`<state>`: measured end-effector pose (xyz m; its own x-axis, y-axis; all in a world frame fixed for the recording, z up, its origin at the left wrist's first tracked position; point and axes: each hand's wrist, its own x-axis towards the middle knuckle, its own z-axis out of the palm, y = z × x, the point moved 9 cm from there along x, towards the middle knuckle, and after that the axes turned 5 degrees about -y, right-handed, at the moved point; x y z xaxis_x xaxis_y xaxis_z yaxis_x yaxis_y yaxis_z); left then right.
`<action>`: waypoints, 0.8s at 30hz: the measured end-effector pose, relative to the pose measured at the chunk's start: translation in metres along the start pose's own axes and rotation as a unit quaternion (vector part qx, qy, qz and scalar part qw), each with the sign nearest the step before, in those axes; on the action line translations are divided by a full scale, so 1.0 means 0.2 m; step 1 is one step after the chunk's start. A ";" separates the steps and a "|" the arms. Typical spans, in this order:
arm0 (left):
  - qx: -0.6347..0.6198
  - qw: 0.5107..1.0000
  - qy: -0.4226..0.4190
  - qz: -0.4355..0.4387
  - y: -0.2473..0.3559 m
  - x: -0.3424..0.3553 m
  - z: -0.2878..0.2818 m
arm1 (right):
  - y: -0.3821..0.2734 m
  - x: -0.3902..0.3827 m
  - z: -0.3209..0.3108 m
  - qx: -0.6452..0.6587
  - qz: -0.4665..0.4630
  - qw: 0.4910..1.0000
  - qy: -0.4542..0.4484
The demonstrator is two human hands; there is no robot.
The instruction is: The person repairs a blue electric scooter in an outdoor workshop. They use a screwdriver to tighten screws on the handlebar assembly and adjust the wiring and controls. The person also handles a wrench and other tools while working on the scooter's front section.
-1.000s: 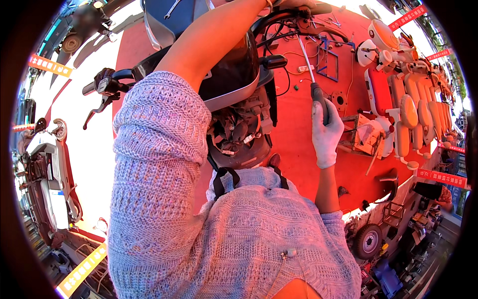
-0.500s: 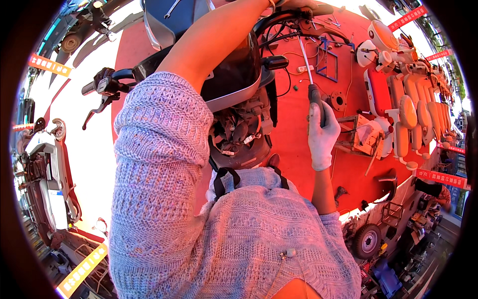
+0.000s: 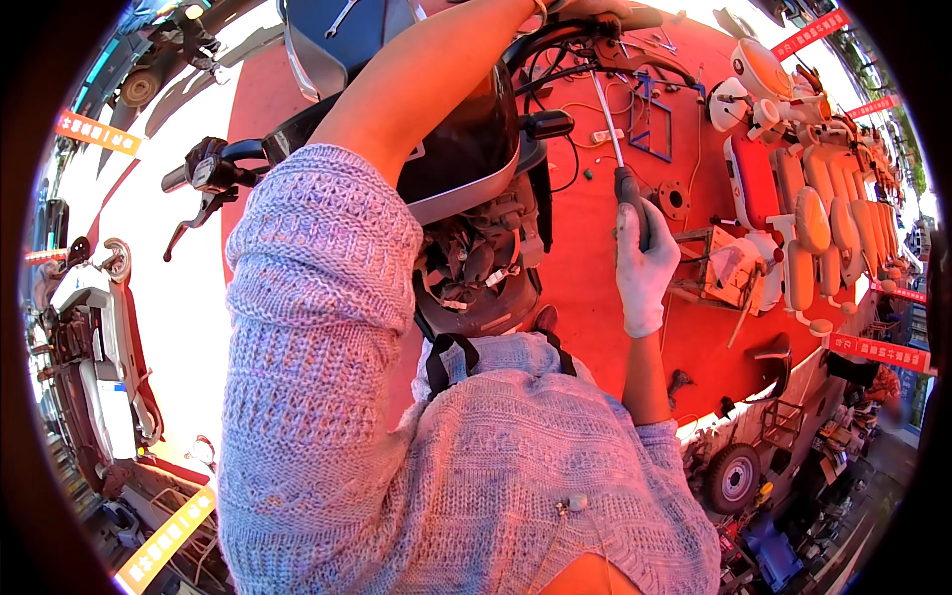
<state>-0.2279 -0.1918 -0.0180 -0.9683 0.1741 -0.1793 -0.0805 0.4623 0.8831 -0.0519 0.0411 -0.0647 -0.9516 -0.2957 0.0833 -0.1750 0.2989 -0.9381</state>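
My right hand [image 3: 647,260], in a pale work glove, is closed around the dark handle of a long screwdriver [image 3: 607,117]. The steel shaft points away from me, and its tip meets the right end of a scooter's handlebar [image 3: 555,38]. Reaching across the scooter, my left arm brings my left hand [image 3: 593,7] to that same bar end, beside the black grip [image 3: 643,19]. That hand appears closed on the bar, though the top edge of the picture cuts it off. Below the bar, the scooter's front [image 3: 466,203] shows exposed wiring and connectors.
A brake lever [image 3: 188,226] sticks out at the left bar end. On the red floor mat [image 3: 585,278] lie cables, a blue metal frame [image 3: 651,124] and a round flanged disc [image 3: 673,201]. A wooden stool [image 3: 729,266] and a row of seats stand right; a parked scooter [image 3: 104,347] stands left.
My right hand and the screwdriver's handle have shifted very slightly to the right. My left hand stays at the bar end.
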 end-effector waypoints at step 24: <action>0.177 0.980 0.073 -0.057 0.02 0.05 -0.14 | 0.25 0.12 0.10 0.572 0.323 0.667 -0.351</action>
<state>-0.2451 -0.2124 -0.0046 -0.9835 -0.0105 -0.1804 -0.1274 0.7480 0.6513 -0.0792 0.0302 -0.1157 -0.3130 -0.9125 -0.2633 0.9036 -0.2007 -0.3784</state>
